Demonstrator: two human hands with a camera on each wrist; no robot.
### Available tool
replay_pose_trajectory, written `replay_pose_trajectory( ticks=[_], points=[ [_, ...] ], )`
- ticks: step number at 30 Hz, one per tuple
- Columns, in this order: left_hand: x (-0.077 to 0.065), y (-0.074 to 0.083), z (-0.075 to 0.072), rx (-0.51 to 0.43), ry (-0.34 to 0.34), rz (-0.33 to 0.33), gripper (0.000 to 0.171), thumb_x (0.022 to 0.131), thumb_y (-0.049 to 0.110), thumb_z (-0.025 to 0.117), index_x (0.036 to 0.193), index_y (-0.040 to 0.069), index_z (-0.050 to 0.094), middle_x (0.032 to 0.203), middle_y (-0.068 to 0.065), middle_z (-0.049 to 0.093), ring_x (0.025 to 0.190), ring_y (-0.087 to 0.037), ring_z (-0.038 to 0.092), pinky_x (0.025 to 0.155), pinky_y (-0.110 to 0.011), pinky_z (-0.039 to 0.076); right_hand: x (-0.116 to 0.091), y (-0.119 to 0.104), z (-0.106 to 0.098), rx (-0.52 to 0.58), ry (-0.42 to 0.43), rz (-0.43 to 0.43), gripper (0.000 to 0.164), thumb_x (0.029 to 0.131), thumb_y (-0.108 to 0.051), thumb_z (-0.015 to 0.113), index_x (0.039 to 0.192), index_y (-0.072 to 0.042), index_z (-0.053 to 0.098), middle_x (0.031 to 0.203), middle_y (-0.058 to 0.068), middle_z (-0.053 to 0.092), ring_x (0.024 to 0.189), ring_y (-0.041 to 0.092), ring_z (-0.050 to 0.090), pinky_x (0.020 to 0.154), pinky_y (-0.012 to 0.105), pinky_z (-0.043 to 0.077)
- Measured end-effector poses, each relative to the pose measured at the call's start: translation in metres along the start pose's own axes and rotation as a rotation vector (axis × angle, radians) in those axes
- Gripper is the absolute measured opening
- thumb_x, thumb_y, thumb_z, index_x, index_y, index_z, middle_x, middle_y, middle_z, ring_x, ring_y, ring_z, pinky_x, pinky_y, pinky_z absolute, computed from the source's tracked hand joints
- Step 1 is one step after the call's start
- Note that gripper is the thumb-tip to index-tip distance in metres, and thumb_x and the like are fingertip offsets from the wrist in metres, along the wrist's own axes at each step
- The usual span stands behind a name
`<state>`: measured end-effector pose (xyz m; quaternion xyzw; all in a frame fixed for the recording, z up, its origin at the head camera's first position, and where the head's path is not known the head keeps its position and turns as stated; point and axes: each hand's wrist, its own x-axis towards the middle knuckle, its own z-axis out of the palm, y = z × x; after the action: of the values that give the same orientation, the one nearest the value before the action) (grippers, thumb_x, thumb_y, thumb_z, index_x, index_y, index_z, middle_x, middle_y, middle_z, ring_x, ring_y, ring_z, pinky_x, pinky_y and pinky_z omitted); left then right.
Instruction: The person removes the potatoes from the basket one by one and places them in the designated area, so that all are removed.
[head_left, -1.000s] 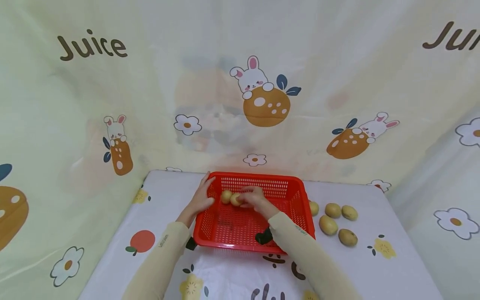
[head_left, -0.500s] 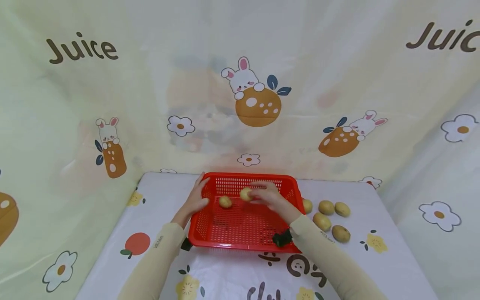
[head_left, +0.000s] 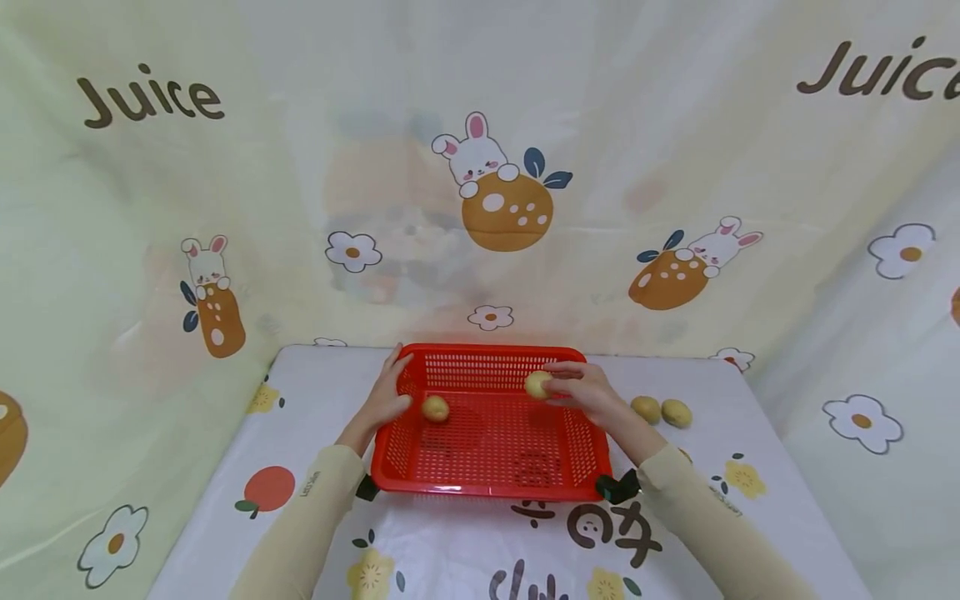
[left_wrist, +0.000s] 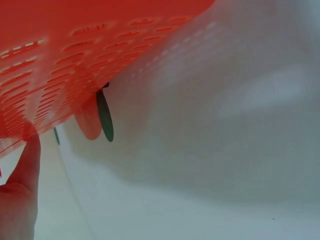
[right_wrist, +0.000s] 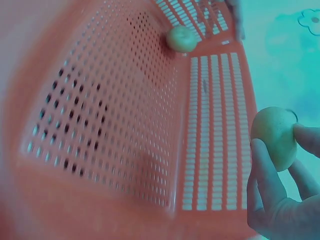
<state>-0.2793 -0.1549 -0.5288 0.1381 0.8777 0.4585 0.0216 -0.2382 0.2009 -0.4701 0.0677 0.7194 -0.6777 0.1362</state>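
A red plastic basket (head_left: 480, 490) with slotted walls stands on the table. My left hand (head_left: 382, 400) grips its left side, thumb over the rim. From outside, the left wrist view has a fingertip of that hand (left_wrist: 22, 200) touching the slotted wall. Between thumb and fingers, my right hand (head_left: 592, 392) pinches a pale yellow potato (head_left: 537, 385) above the basket's right part. In the right wrist view this potato (right_wrist: 274, 135) is raised near the long wall's rim. A second potato (head_left: 435, 408) lies on the basket floor at the left.
Two more potatoes (head_left: 677, 413) show on the table right of the basket, and the right forearm (head_left: 705, 492) hides part of that area. Close behind the basket hangs a printed curtain (head_left: 420, 300). A black strap (head_left: 618, 487) sits at the right wrist.
The right hand has lifted one potato off the basket floor and carried it rightward. The other potato has shifted slightly down and left in view. The left hand keeps its hold.
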Motion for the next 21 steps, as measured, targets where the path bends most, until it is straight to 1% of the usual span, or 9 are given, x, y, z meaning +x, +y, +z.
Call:
replay_pose_trajectory(
  ticks=[4,6,8,11,16,21],
  points=[
    [-0.002,0.003,-0.001,0.007,0.003,0.011,0.083,0.07,-0.005,0.052,0.151,-0.004,0.032,0.165,-0.014,0.005,0.148,-0.036,0.012,0.111,-0.058,0.027,-0.011,-0.002,-0.016,-0.055,0.049,0.053,0.052,0.092,-0.013,0.068,0.14,0.001,0.052,0.138,0.022,0.053,0.107,0.027,0.064,0.095,0.046,0.049],
    [-0.002,0.004,-0.001,0.009,-0.002,0.003,0.083,0.071,-0.004,0.053,0.151,-0.003,0.031,0.165,-0.013,0.004,0.149,-0.036,0.011,0.111,-0.058,0.027,-0.018,-0.004,-0.023,-0.073,0.058,0.061,0.053,0.093,-0.016,0.068,0.141,-0.001,0.052,0.141,0.022,0.05,0.114,0.031,0.06,0.097,0.045,0.048],
    [-0.003,0.005,-0.001,0.011,-0.005,-0.006,0.083,0.071,-0.004,0.053,0.151,-0.003,0.031,0.165,-0.012,0.004,0.149,-0.035,0.012,0.111,-0.057,0.028,-0.025,-0.005,-0.029,-0.09,0.064,0.053,0.053,0.093,-0.018,0.068,0.141,-0.001,0.051,0.143,0.022,0.049,0.117,0.031,0.058,0.096,0.043,0.049],
    [-0.002,0.005,-0.002,0.012,-0.006,-0.006,0.083,0.072,-0.003,0.053,0.151,-0.003,0.031,0.165,-0.013,0.004,0.148,-0.036,0.012,0.11,-0.058,0.03,-0.036,-0.006,-0.041,-0.107,0.061,0.027,0.055,0.093,-0.02,0.068,0.141,0.001,0.05,0.142,0.022,0.051,0.113,0.026,0.06,0.093,0.04,0.051],
    [0.0,0.002,-0.001,0.003,-0.001,-0.003,0.083,0.072,-0.005,0.052,0.151,-0.002,0.031,0.165,-0.014,0.005,0.148,-0.036,0.014,0.108,-0.057,0.033,-0.049,0.002,-0.066,-0.068,0.07,0.014,0.06,0.094,-0.022,0.067,0.144,0.003,0.046,0.139,0.021,0.054,0.101,0.015,0.066,0.09,0.038,0.052],
    [0.0,0.0,0.0,-0.011,-0.007,-0.004,0.083,0.071,-0.005,0.053,0.152,-0.002,0.031,0.165,-0.014,0.005,0.148,-0.036,0.013,0.108,-0.057,0.033,-0.061,0.016,-0.095,-0.07,0.102,0.038,0.063,0.095,-0.025,0.066,0.146,0.002,0.042,0.138,0.019,0.055,0.101,0.015,0.069,0.089,0.036,0.053]
  ],
)
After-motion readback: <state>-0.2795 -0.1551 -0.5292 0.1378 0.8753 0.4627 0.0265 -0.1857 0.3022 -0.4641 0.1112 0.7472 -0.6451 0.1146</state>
